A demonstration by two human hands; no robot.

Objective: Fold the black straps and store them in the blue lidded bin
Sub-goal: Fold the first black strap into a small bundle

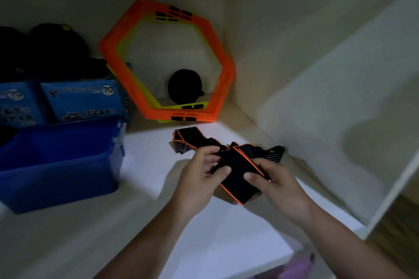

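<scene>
A black strap with orange edging [238, 165] is held above the white shelf, partly folded, between both hands. My left hand [201, 179] grips its left side with thumb on top. My right hand [274, 181] pinches its right side. One end of the strap [184, 140], striped underneath, trails onto the shelf to the upper left; another striped end [275, 154] sticks out behind my right hand. The blue bin [61, 165] stands open at the left, its inside looking dark blue and bare.
Orange and yellow hexagon rings [167, 61] lean against the back wall, a black round pouch [184, 86] behind them. Blue boxes [81, 99] and dark bags [56, 47] sit behind the bin. The shelf's right side wall [328, 97] is close.
</scene>
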